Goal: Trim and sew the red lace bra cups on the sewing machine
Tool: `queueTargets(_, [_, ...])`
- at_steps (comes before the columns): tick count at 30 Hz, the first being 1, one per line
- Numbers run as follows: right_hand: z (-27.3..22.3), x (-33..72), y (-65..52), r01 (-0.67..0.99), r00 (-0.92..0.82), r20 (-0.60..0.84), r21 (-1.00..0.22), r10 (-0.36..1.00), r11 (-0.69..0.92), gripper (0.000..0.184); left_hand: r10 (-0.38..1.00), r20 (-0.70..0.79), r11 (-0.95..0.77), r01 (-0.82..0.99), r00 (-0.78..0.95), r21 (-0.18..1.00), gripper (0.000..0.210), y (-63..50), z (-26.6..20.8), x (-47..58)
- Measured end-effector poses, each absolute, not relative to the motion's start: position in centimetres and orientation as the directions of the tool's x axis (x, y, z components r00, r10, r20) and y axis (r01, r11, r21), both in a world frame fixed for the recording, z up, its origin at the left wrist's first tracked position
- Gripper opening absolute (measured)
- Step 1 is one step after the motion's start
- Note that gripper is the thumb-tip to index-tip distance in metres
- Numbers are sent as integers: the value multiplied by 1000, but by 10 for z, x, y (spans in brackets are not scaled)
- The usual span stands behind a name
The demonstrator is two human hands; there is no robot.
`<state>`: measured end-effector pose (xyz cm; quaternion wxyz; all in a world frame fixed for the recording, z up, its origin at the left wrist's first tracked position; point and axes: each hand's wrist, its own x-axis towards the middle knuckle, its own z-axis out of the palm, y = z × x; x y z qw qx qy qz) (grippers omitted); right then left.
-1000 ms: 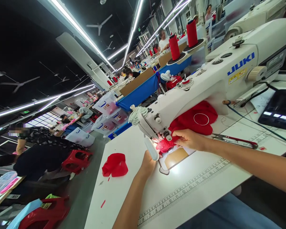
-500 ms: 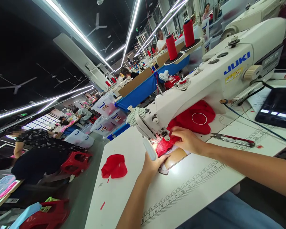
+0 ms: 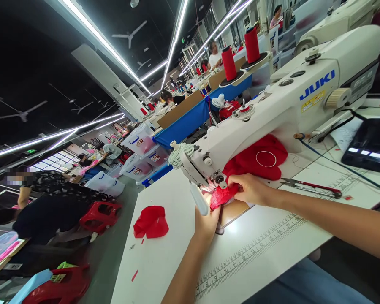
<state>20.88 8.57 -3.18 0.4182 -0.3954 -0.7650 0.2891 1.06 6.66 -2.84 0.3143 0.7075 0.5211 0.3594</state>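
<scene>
A red lace fabric piece (image 3: 221, 196) lies under the needle area of a white sewing machine (image 3: 256, 114), lit by its lamp. My right hand (image 3: 251, 188) grips the fabric's right side, fingers pinched together. At its left edge is my left hand (image 3: 207, 219), partly hidden behind the machine's pale guard (image 3: 199, 200); its fingers seem closed on the same fabric. More red fabric (image 3: 256, 158) with a thin white ring (image 3: 266, 158) on it rests beneath the machine arm, behind my right hand.
Thread snips (image 3: 313, 187) lie right of my right forearm. A separate red fabric piece (image 3: 151, 222) sits on the table's left. Printed ruler marks (image 3: 250, 249) run along the front edge. Red thread cones (image 3: 229, 64) stand behind the machine. A co-worker (image 3: 50, 198) bends over at far left.
My left hand has shifted slightly right and closer to my right hand, and the red lace fabric looks more bunched between them. My right hand stays on the fabric.
</scene>
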Motion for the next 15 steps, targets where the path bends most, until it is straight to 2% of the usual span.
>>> queueTargets(4, [-32, 216, 89, 405, -547, 379, -661, 746, 632, 25, 937, 235, -345, 575, 259, 742, 10, 59, -19, 6])
queueTargets(7, [-29, 219, 89, 455, -666, 349, -510, 659, 730, 33, 935, 244, -353, 615, 258, 705, 19, 55, -14, 7])
queueTargets(10, [-26, 217, 87, 487, -728, 348, -344, 590, 803, 31, 933, 240, -359, 649, 267, 671, 25, 54, -13, 10])
queueTargets(13, [-27, 214, 84, 513, -745, 362, -227, 561, 828, 26, 926, 230, -376, 674, 300, 636, 25, 55, -12, 8])
queueTargets(15, [-30, 212, 83, 529, -744, 368, -184, 557, 828, 27, 878, 244, -477, 721, 412, 503, 25, 54, -10, 3])
